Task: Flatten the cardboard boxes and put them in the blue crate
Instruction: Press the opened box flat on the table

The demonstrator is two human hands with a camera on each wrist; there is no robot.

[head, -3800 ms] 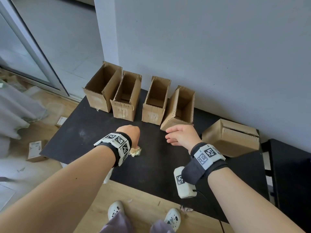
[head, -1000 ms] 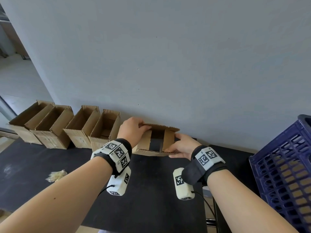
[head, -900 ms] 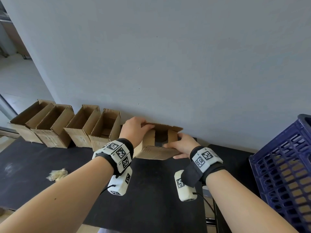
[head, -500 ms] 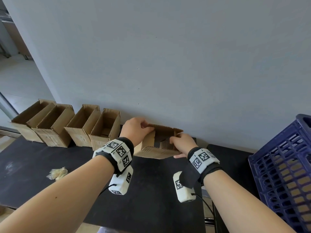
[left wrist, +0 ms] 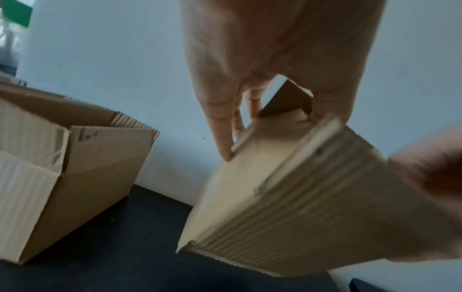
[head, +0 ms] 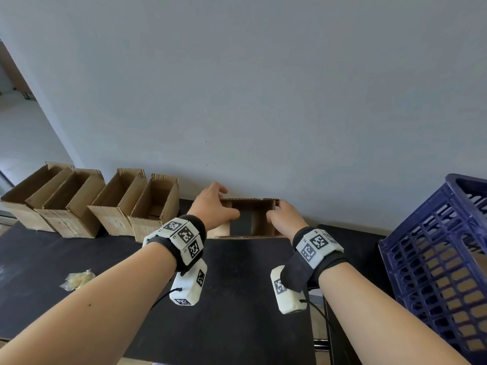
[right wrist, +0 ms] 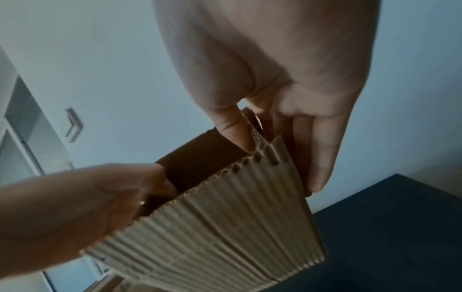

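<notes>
Cardboard box (head: 251,218) on black table (head: 237,280) by wall, between left hand (head: 213,206) and right hand (head: 283,218) — each pinching an end wall. Light, stiff, open-bottomed — likely collapsed by pushing opposite corners.

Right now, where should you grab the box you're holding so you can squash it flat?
Grip the held box by its two short end walls, left hand and right hand coming from opposite sides. It's open through to the black table, so it should fold sideways.
</notes>
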